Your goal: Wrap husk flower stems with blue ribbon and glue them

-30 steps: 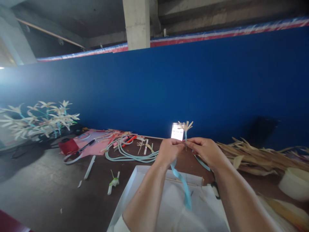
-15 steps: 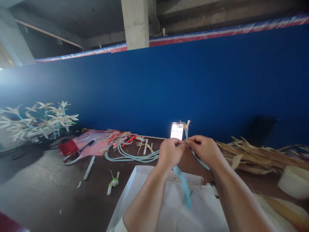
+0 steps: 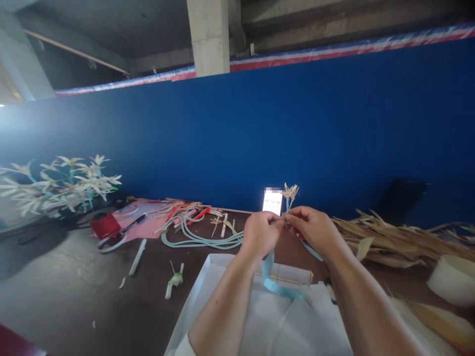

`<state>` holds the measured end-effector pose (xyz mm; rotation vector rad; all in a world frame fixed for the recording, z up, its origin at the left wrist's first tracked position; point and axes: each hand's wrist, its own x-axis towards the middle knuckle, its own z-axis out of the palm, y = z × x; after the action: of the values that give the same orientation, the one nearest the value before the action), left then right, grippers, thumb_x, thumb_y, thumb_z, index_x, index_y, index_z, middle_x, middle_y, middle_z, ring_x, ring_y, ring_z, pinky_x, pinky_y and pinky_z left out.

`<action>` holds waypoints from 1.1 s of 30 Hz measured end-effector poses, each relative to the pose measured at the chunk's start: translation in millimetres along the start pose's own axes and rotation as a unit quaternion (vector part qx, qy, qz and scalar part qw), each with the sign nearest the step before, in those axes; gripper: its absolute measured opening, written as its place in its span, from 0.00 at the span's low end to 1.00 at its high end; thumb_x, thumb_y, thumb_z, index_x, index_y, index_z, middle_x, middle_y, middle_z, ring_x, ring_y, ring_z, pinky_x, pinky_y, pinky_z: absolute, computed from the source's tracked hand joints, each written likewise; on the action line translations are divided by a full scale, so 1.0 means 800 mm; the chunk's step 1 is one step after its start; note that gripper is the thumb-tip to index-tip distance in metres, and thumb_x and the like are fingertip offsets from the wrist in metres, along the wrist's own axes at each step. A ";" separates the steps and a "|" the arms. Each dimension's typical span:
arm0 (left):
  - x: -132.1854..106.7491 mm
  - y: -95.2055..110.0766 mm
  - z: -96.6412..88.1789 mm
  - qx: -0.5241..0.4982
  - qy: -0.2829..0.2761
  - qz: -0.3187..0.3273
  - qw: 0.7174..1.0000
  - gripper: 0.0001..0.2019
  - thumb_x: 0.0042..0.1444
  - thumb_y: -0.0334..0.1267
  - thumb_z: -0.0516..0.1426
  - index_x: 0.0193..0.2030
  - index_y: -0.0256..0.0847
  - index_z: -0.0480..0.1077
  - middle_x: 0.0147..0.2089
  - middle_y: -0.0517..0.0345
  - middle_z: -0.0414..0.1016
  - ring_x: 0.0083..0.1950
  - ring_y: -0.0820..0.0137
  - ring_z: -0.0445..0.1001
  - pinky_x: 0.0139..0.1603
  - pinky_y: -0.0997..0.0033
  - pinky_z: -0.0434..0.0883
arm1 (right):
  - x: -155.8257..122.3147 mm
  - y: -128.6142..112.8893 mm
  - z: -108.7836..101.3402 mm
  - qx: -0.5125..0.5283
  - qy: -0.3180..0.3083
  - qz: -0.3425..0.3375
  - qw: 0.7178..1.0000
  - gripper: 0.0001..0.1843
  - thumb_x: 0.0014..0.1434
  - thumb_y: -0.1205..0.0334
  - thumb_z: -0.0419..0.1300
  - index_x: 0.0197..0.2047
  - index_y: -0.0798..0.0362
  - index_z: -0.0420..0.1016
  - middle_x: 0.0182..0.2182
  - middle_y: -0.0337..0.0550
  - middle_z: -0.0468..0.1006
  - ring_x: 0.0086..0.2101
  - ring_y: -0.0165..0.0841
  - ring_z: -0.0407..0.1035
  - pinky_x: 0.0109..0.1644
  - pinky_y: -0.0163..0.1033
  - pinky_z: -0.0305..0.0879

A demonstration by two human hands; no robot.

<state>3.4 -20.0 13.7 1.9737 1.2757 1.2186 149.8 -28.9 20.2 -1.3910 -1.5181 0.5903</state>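
Observation:
Beyond a shallow white box lid [image 3: 297, 329], my two hands meet around the stem of a small straw-coloured flower [image 3: 291, 192]. My right hand [image 3: 313, 228] is closed in a pinch on the stem, which looks wrapped in light blue below the petals. My left hand [image 3: 260, 232] is closed on a light blue tape [image 3: 276, 288] beside the stem. The tape's loose end hangs below the left hand and curls to the right over the lid. My fingers hide where tape and stem meet. Behind them a phone [image 3: 272, 203] shows a timer.
Looped light blue cords [image 3: 200, 244] lie left of my hands. Farther left are a pink sheet [image 3: 148, 228], a red object [image 3: 106, 227] and finished pale flowers [image 3: 74, 183]. Dry husks [image 3: 393, 244] and a white round container [image 3: 454, 279] are on the right. A blue partition [image 3: 237, 133] stands behind.
The flower head has turned and now shows its petals spread more to the right. The tape's hanging end has swung and curled. Both hands stay nearly in place.

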 end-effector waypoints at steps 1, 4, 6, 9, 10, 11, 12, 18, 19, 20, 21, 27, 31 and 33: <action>0.000 0.000 0.000 0.001 0.000 0.000 1.000 0.11 0.50 0.43 0.53 0.33 0.43 0.75 0.34 0.58 0.77 0.36 0.69 0.72 0.37 0.73 0.65 | -0.001 -0.001 0.001 0.003 -0.002 0.002 1.000 0.17 0.49 0.48 0.57 0.34 0.53 0.74 0.16 0.38 0.71 0.16 0.27 0.60 0.22 0.33 0.55; 0.000 0.000 0.000 0.006 0.001 0.000 1.000 0.11 0.50 0.43 0.53 0.34 0.43 0.75 0.34 0.58 0.77 0.37 0.68 0.72 0.36 0.74 0.64 | -0.002 -0.004 0.001 -0.009 0.014 -0.008 1.000 0.18 0.47 0.48 0.58 0.34 0.54 0.75 0.16 0.38 0.71 0.16 0.26 0.59 0.21 0.33 0.53; 0.000 0.000 0.000 0.009 0.002 -0.005 1.000 0.12 0.50 0.43 0.53 0.33 0.43 0.75 0.34 0.58 0.77 0.36 0.68 0.72 0.34 0.74 0.64 | -0.002 -0.005 0.001 -0.028 0.033 -0.019 0.999 0.19 0.46 0.48 0.59 0.33 0.55 0.75 0.17 0.39 0.71 0.17 0.27 0.60 0.22 0.33 0.53; 0.000 0.000 0.001 0.006 0.005 -0.012 1.000 0.12 0.50 0.43 0.52 0.32 0.41 0.75 0.31 0.58 0.76 0.33 0.69 0.71 0.32 0.74 0.63 | -0.003 -0.008 0.000 -0.059 0.045 -0.033 0.997 0.17 0.46 0.48 0.59 0.32 0.53 0.75 0.19 0.40 0.73 0.20 0.29 0.64 0.24 0.34 0.55; 0.000 0.000 0.001 0.004 0.005 -0.013 1.000 0.12 0.50 0.43 0.53 0.32 0.41 0.75 0.31 0.58 0.76 0.33 0.69 0.71 0.31 0.75 0.62 | -0.003 -0.008 0.000 -0.065 0.046 -0.035 0.996 0.16 0.46 0.49 0.59 0.31 0.53 0.75 0.20 0.40 0.74 0.21 0.30 0.65 0.25 0.34 0.56; 0.000 0.000 0.001 0.003 0.005 -0.014 1.000 0.12 0.50 0.43 0.53 0.32 0.41 0.74 0.30 0.58 0.76 0.32 0.70 0.71 0.31 0.75 0.62 | -0.003 -0.009 0.000 -0.068 0.048 -0.035 0.996 0.16 0.46 0.49 0.59 0.31 0.53 0.75 0.21 0.40 0.74 0.22 0.30 0.65 0.26 0.34 0.56; 0.000 0.000 0.001 0.003 0.004 -0.015 1.000 0.12 0.50 0.43 0.53 0.31 0.41 0.74 0.30 0.58 0.76 0.32 0.70 0.71 0.31 0.75 0.62 | -0.004 -0.010 0.001 -0.067 0.049 -0.034 0.996 0.15 0.46 0.49 0.59 0.31 0.53 0.75 0.22 0.41 0.75 0.23 0.31 0.66 0.26 0.34 0.57; 0.000 0.000 0.001 0.010 0.001 -0.024 1.000 0.12 0.49 0.43 0.53 0.32 0.41 0.75 0.28 0.58 0.75 0.30 0.71 0.69 0.29 0.75 0.60 | -0.003 -0.013 0.003 -0.067 0.041 -0.031 0.996 0.15 0.47 0.52 0.58 0.33 0.53 0.75 0.26 0.43 0.77 0.27 0.33 0.69 0.29 0.35 0.59; 0.000 0.000 0.001 0.010 0.001 -0.024 1.000 0.12 0.49 0.43 0.53 0.32 0.41 0.75 0.28 0.58 0.75 0.30 0.71 0.69 0.29 0.75 0.60 | -0.003 -0.013 0.003 -0.067 0.037 -0.031 0.997 0.15 0.48 0.52 0.58 0.34 0.53 0.76 0.27 0.43 0.78 0.28 0.34 0.70 0.30 0.35 0.59; 0.000 0.000 0.001 0.011 0.001 -0.023 1.000 0.12 0.50 0.43 0.53 0.32 0.41 0.75 0.29 0.58 0.75 0.30 0.71 0.69 0.30 0.75 0.61 | -0.003 -0.013 0.004 -0.067 0.033 -0.034 0.997 0.15 0.48 0.52 0.57 0.35 0.53 0.76 0.29 0.43 0.78 0.30 0.35 0.70 0.31 0.36 0.60; 0.000 0.000 0.001 0.011 0.001 -0.021 1.000 0.12 0.50 0.43 0.53 0.32 0.41 0.75 0.29 0.58 0.75 0.30 0.71 0.69 0.30 0.75 0.61 | -0.003 -0.013 0.004 -0.068 0.030 -0.038 0.997 0.15 0.49 0.53 0.57 0.36 0.52 0.76 0.30 0.43 0.78 0.31 0.35 0.70 0.33 0.36 0.60; 0.000 0.001 0.000 0.010 0.001 -0.020 1.000 0.11 0.50 0.42 0.52 0.32 0.42 0.75 0.30 0.58 0.76 0.33 0.71 0.71 0.31 0.75 0.62 | -0.004 -0.015 0.004 -0.080 0.047 -0.042 0.995 0.14 0.49 0.52 0.57 0.32 0.52 0.76 0.28 0.42 0.78 0.29 0.34 0.69 0.31 0.35 0.59; 0.000 0.003 0.000 0.009 0.010 -0.019 1.000 0.11 0.50 0.41 0.52 0.32 0.41 0.74 0.31 0.57 0.76 0.34 0.70 0.71 0.33 0.75 0.63 | -0.003 -0.012 0.003 -0.079 0.042 -0.032 0.995 0.15 0.49 0.51 0.57 0.31 0.53 0.75 0.22 0.41 0.75 0.24 0.32 0.67 0.28 0.35 0.58; 0.000 0.003 0.000 0.012 0.008 -0.022 1.000 0.11 0.50 0.41 0.52 0.32 0.41 0.74 0.31 0.57 0.76 0.34 0.70 0.71 0.33 0.75 0.63 | -0.002 -0.008 0.004 -0.063 0.032 -0.024 0.997 0.14 0.48 0.51 0.57 0.32 0.53 0.75 0.20 0.40 0.74 0.21 0.31 0.66 0.27 0.35 0.58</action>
<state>4.2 -21.5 15.8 1.9462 1.3403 1.2066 144.0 -31.3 23.8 -1.4497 -1.5556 0.4225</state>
